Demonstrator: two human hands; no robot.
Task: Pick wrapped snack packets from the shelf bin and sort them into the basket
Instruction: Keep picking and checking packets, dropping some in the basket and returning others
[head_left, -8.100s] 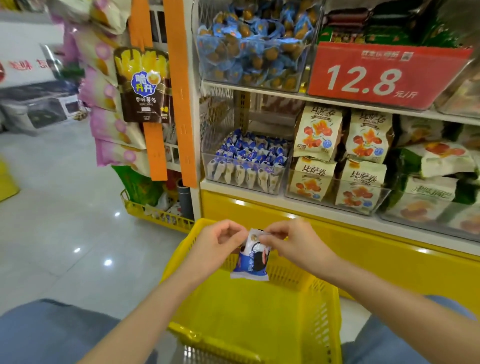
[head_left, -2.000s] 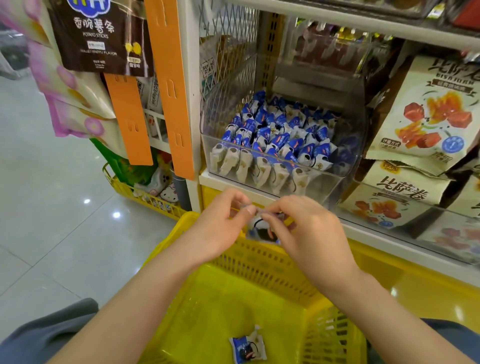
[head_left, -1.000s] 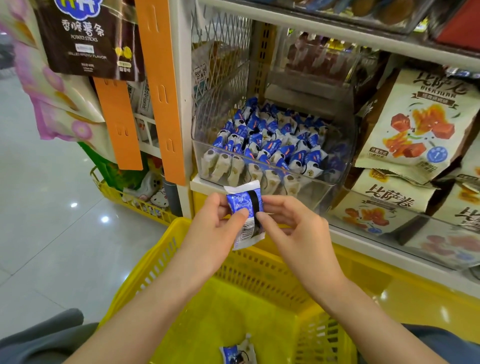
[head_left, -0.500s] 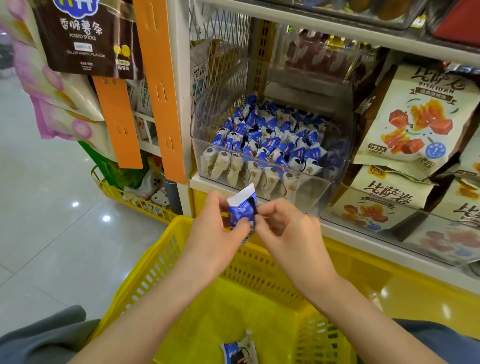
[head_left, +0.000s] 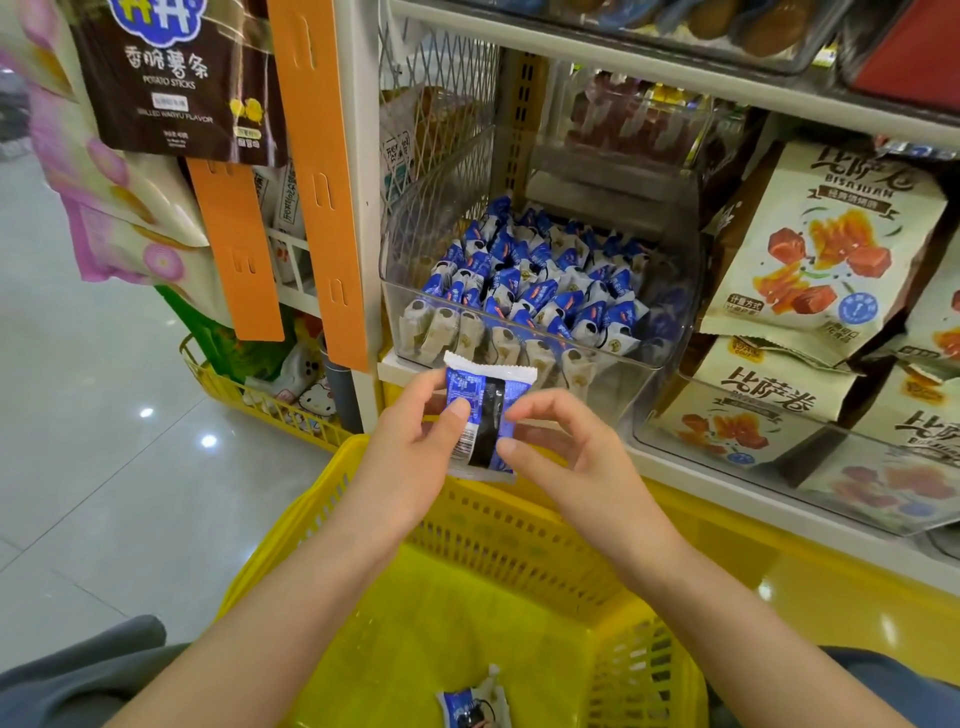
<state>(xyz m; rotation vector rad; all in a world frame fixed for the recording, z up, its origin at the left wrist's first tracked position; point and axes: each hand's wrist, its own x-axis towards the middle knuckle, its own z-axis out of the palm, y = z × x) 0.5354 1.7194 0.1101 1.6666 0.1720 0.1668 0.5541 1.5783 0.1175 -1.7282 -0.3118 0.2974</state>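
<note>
I hold a blue and white snack packet (head_left: 485, 415) upright, its back side facing me, above the far rim of the yellow basket (head_left: 519, 535). My left hand (head_left: 410, 457) pinches its left edge with thumb and fingers. My right hand (head_left: 566, 467) touches its right edge with thumb and forefinger, the other fingers spread. Another such packet (head_left: 470, 709) lies on the basket floor. The clear shelf bin (head_left: 602, 384) just beyond my hands holds several rows of the same packets.
Beige snack bags (head_left: 826, 260) fill clear bins to the right of the packets' bin. Orange hanging strips (head_left: 317, 182) and a dark potato stick bag (head_left: 182, 78) hang at the left. A low yellow wire rack (head_left: 260, 400) stands on the grey tiled floor.
Since a moment ago the packet has been turned and unfolded flat, its back now toward me. My right hand's fingers have loosened and spread. The camera view shifted slightly.
</note>
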